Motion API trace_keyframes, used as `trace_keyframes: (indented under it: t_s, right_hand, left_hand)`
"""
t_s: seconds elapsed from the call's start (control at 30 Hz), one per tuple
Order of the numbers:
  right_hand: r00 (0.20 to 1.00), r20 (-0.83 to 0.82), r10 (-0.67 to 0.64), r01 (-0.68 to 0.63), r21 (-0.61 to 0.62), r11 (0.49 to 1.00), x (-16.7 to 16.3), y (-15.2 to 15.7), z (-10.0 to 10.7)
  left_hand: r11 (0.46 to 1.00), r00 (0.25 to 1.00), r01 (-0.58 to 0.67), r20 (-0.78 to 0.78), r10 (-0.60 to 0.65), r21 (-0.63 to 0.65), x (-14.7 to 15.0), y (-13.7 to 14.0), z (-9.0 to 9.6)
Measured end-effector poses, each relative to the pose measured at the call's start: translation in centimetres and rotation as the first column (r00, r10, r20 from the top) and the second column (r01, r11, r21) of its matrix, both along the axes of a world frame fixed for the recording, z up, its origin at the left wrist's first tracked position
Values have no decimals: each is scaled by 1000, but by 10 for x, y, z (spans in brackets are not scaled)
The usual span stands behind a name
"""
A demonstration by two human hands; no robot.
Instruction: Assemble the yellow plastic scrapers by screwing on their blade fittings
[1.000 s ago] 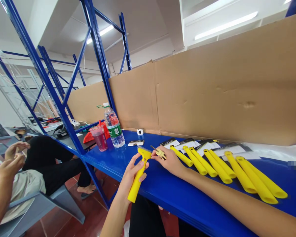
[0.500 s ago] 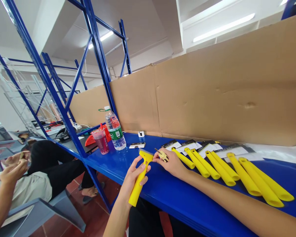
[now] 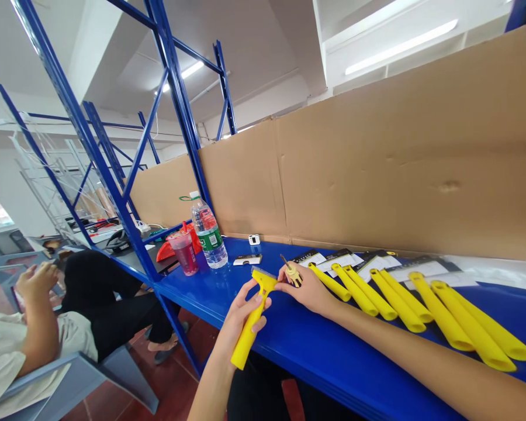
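A yellow scraper (image 3: pixel 248 335) slants across my left hand (image 3: pixel 242 310), whose fingers wrap round its handle just below the wide head. Its head points up and away from me, with a thin strip along the top edge. My right hand (image 3: pixel 309 286) holds a stubby screwdriver (image 3: pixel 294 275) with a cream and black handle, its shaft pointing up and left. The thumb and fingertip of that hand meet the right end of the scraper's head. Just right of this hand, several yellow tube-shaped handles (image 3: pixel 398 299) lie in a slanted row on the blue table (image 3: pixel 289 339).
Black and white packs (image 3: pixel 379 263) lie behind the handles. A water bottle (image 3: pixel 211 237), a red drink cup (image 3: pixel 183 251), a small white device (image 3: pixel 254 240) and a flat card-like piece (image 3: pixel 248 259) stand or lie farther left. Cardboard (image 3: pixel 355 175) walls the back. Another person (image 3: pixel 39 316) sits at left.
My view has shifted slightly, moving the table items a little rightward in the picture. The screwdriver is tilted more upright. The seated person's arm and hands have risen. My grip on the scraper stays.
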State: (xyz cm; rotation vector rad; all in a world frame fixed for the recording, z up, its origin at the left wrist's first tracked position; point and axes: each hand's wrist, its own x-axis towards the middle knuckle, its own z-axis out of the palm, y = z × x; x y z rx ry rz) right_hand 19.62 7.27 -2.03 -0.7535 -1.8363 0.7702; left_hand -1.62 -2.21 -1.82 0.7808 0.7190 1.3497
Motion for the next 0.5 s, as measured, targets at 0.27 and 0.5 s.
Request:
trace_keyframes:
  t_s: [0.27, 0.5]
  right_hand:
    - [995, -57, 85, -92, -137, 986, -1, 13, 0]
    - [987, -89, 131, -154, -351, 923, 4, 8, 12]
  left_hand:
    - [995, 994, 85, 69, -81, -53, -9, 5, -8]
    - [992, 984, 56, 172, -37, -110, 4, -2, 0]
